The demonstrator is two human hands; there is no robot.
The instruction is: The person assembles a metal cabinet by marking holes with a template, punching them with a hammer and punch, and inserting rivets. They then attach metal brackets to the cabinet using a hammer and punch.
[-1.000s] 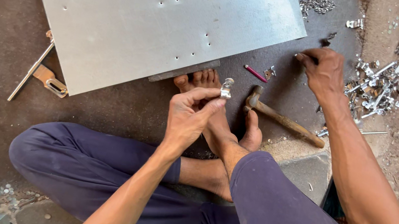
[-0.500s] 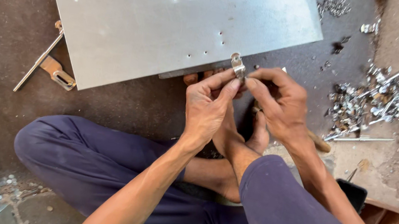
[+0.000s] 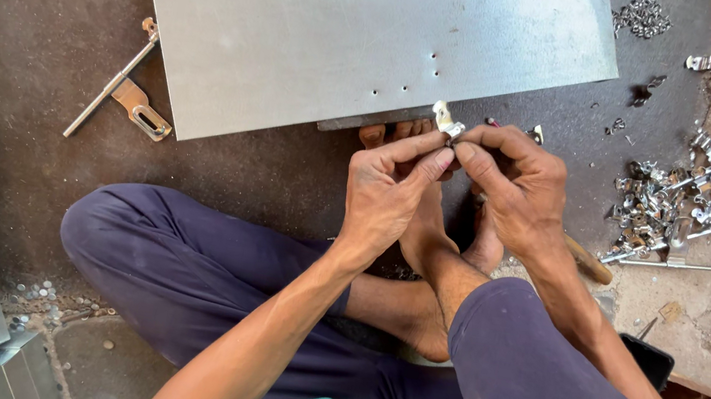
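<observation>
Small metal fitting (image 3: pixel 446 121), silvery and bent, pinched between the fingertips of the left hand (image 3: pixel 388 191) and right hand (image 3: pixel 516 190), just beside the near edge of the grey metal sheet (image 3: pixel 356 26); its exact shape is too small to make out. Fingers of both hands are pressed together on it. Below the sheet's edge, bare toes show, partly hidden by the hands. A wooden hammer handle (image 3: pixel 589 260) emerges behind the right wrist, its head concealed. Right of the sheet lies a heap of loose metal hardware (image 3: pixel 693 194); left of it, a latch bolt (image 3: pixel 125 92) on the floor.
</observation>
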